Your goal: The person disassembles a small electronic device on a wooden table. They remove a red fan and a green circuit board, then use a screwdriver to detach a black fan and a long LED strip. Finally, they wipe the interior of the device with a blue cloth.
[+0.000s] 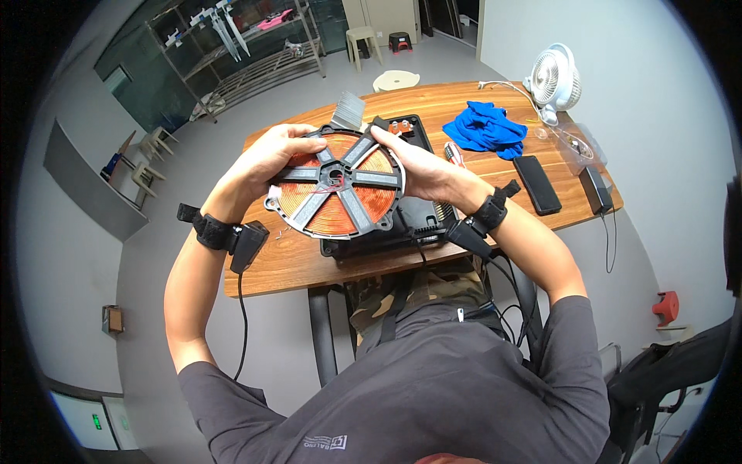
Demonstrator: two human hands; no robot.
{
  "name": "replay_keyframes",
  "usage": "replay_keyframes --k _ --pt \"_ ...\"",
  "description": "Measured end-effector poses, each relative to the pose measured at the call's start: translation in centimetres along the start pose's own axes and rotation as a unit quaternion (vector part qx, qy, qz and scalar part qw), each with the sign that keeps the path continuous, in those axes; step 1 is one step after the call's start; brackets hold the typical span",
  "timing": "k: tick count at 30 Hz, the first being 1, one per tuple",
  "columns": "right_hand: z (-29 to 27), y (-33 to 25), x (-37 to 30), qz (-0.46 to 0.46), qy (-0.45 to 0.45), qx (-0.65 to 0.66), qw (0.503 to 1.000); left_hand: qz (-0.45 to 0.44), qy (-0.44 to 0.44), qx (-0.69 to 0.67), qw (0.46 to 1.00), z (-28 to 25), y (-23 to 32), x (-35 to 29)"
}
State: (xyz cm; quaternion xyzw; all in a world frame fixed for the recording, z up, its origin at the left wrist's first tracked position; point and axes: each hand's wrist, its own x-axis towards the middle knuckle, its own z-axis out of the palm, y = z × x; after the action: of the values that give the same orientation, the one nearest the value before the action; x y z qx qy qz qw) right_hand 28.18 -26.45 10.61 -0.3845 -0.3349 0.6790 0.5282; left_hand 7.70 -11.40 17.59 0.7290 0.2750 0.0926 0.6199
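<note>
A round induction coil (295,203), copper windings in a black spoked frame with grey bars, is held up between my two hands. My left hand (267,158) grips its upper left rim, thumb over the top face. On the opposite side, my right hand (429,168) is closed on the right rim, its thumb near the upper edge. Thin red wires cross the coil's hub. Below it lies a black open housing (417,210), partly covered by the coil. A finned silver heat sink (348,110) shows just behind the coil's far edge.
On the wooden table (263,271), small screws lie left of the housing. A red-handled tool (454,155), blue cloth (487,127), black phone (537,184), black box with a cable (594,189) and white fan (555,81) stand to the right. Cables hang from both wrist straps.
</note>
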Motion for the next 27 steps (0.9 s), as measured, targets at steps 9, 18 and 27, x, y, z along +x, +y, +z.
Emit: replay_keyframes --k 9,18,27 --pt "-1.7 -0.2 1.0 -0.019 -0.005 0.068 0.997 -0.038 0.058 -0.008 0.998 0.3 0.4 0.2" --pt "-3.7 0.8 -0.7 -0.058 -0.053 -0.088 0.993 -0.041 0.061 -0.097 0.993 -2.1 -1.4 1.0" --pt "-1.2 2.9 -2.1 -0.364 0.055 -0.443 0.817 -0.027 0.069 -0.115 0.991 -0.2 0.9 -0.3"
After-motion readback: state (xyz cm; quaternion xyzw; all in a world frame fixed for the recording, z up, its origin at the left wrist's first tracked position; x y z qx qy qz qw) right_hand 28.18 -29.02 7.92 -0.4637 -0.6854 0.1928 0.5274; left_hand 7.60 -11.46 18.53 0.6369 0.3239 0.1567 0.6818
